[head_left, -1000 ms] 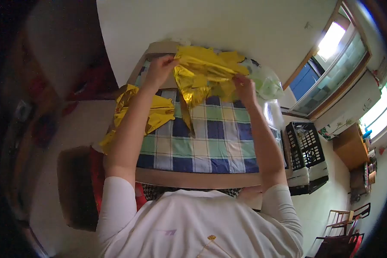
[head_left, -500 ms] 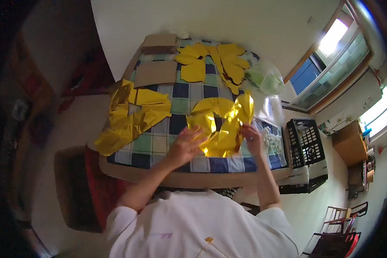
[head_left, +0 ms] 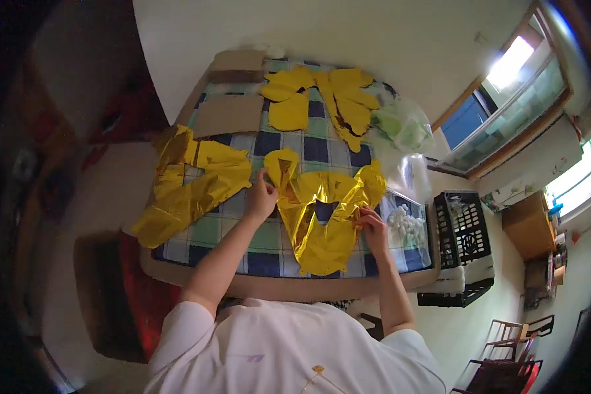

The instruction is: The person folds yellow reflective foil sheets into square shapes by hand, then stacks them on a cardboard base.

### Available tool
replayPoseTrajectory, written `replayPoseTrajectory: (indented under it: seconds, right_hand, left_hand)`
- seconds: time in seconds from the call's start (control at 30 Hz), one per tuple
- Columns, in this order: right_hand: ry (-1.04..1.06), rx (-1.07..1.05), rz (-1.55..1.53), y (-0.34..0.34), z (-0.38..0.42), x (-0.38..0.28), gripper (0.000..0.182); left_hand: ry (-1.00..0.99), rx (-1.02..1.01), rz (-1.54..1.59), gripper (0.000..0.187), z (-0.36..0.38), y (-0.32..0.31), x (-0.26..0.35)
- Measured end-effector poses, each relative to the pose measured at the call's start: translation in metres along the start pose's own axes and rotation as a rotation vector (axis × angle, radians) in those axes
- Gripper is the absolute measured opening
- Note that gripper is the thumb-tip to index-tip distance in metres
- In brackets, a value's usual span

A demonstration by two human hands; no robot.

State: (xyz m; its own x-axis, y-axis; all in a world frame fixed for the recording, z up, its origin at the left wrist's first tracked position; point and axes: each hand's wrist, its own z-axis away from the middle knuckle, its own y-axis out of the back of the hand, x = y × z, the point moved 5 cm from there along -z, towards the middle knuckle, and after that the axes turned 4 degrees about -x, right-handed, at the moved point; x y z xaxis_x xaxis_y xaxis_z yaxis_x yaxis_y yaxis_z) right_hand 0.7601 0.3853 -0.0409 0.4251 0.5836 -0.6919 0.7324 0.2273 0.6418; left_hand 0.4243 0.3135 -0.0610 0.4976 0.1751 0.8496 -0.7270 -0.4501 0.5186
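A shiny, deflated gold foil balloon (head_left: 328, 253) with two rounded lobes at its top lies spread on the checked cloth before me, a dark opening near its middle. My left hand (head_left: 262, 199) is closed at its left edge, with the index finger pointing up. On the opposite side, my right hand (head_left: 373, 230) pinches the balloon's right edge between thumb and fingers. To the left, a second gold foil piece (head_left: 210, 171) lies creased. Several flat, matte yellow pieces (head_left: 289, 111) rest at the far side of the table.
Two cardboard pieces (head_left: 228, 116) lie at the far left of the table. Along the right side are clear plastic bags (head_left: 407, 128) and a small white heap (head_left: 407, 225). A black plastic crate (head_left: 466, 226) stands beyond the table's right edge.
The gold foil balloon has been spread flatter and lowered toward the near edge, its left lobe unfolded. My left hand has moved left and up; my right hand has shifted slightly left and nearer me.
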Motion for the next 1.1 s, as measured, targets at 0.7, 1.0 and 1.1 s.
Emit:
replayPoseTrajectory:
  seconds: [0.7, 1.0, 1.1]
  right_hand:
    - [0.118, 0.15, 0.562, -0.014, -0.254, 0.079, 0.043]
    - [-0.162, -0.198, 0.717, -0.041, -0.333, 0.11, 0.025]
    - [-0.184, -0.212, 0.563, -0.035, -0.335, 0.089, 0.028]
  left_hand:
    - [-0.291, -0.307, -0.403, 0.038, 0.0, -0.016, 0.032]
    - [0.301, -0.574, 0.694, 0.041, -0.163, -0.153, 0.035]
    - [0.517, -0.587, 0.929, 0.039, -0.191, -0.187, 0.05]
